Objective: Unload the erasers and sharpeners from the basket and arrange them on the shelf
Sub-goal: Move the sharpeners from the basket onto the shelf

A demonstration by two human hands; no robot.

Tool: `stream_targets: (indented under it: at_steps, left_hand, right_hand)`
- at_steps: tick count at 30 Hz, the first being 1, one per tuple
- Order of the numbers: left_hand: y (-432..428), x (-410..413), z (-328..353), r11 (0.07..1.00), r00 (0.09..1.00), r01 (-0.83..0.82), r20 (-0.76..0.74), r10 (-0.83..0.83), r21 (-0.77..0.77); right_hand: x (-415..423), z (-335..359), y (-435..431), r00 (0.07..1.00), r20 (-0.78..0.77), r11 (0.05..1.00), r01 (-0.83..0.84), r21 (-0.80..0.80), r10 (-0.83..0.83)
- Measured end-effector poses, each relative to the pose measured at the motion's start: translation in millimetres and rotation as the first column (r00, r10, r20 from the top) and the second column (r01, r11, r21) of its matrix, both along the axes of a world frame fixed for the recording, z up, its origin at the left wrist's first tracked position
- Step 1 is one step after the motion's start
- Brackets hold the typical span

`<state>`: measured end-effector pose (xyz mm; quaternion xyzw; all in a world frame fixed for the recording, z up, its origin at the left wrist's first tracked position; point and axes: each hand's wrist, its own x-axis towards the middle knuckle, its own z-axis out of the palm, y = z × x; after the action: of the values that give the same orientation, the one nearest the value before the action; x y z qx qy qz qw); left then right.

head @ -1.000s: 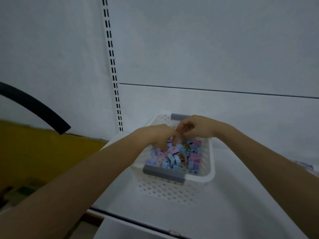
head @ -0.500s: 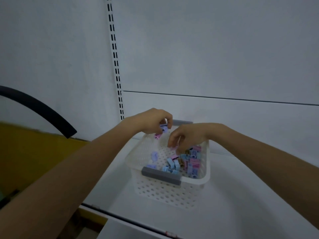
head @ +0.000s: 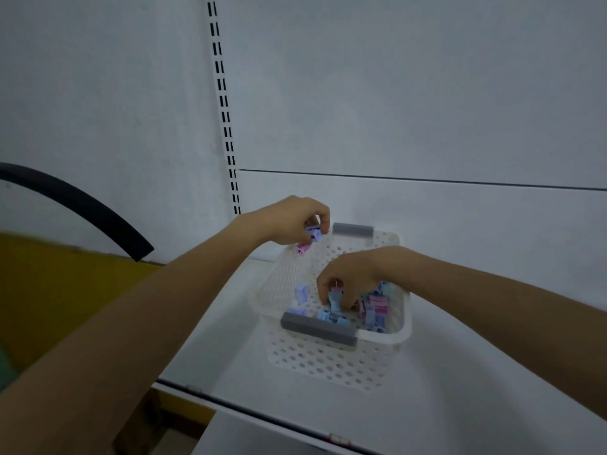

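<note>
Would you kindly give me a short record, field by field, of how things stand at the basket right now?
Basket: white, perforated, grey handles, standing on the white shelf
Contents: small pastel pieces, heaped toward the basket's right side; eraser or sharpener, too small to tell
Left hand: above the basket's far left corner, pinches a purple piece
Right hand: down inside the basket, pinches a light blue piece

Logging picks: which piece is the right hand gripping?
The light blue piece, pinched in the right hand inside the basket; the left hand holds a lilac piece and a pink one.
</note>
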<state>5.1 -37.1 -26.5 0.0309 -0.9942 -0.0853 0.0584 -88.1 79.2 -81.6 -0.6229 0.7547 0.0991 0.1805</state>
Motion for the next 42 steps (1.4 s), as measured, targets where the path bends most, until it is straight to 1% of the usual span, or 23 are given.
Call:
stream_targets:
  at_steps: [6, 9, 11, 16, 19, 23, 30, 37, 42]
  left_hand:
    - [-16, 0, 3, 0.999, 0.999, 0.008, -0.042, -0.006, 0.045]
    - [-26, -3, 4, 0.996, 0.998, 0.023, -0.054, -0.018, 0.084]
    - [-29, -8, 3, 0.994, 0.999, 0.039, -0.037, -0.036, 0.104]
    - [-13, -33, 3, 0.981, 0.988, 0.157, -0.023, -0.156, 0.116]
    - [15, -47, 7, 0.962, 0.968, 0.252, -0.020, -0.251, 0.103]
    - [67, -61, 16, 0.936, 0.936, 0.351, -0.003, -0.351, 0.022]
    - [194, -75, 40, 0.855, 0.855, 0.519, 0.002, -0.519, -0.020]
    - [366, -78, 40, 0.758, 0.758, 0.652, -0.032, -0.652, 0.014]
    - [471, -79, 23, 0.671, 0.673, 0.740, -0.026, -0.740, 0.042]
  right_hand:
    - [-1, 20, 6, 0.997, 0.043, 0.990, 0.062, -0.130, -0.057]
    - [0, 40, 18, 0.990, 0.055, 0.973, 0.134, -0.188, -0.126]
    - [1, 53, 30, 0.982, 0.065, 0.955, 0.190, -0.229, -0.179]
    - [-2, 72, 74, 0.942, 0.106, 0.894, 0.336, -0.296, -0.319]
    - [1, 77, 110, 0.904, 0.114, 0.834, 0.424, -0.353, -0.412]
    - [5, 71, 171, 0.841, 0.144, 0.749, 0.533, -0.394, -0.522]
    - [14, 53, 295, 0.719, 0.171, 0.639, 0.683, -0.353, -0.674]
    - [31, 51, 456, 0.617, 0.120, 0.565, 0.770, -0.298, -0.778]
    - [49, 37, 563, 0.512, 0.120, 0.460, 0.834, -0.304, -0.850]
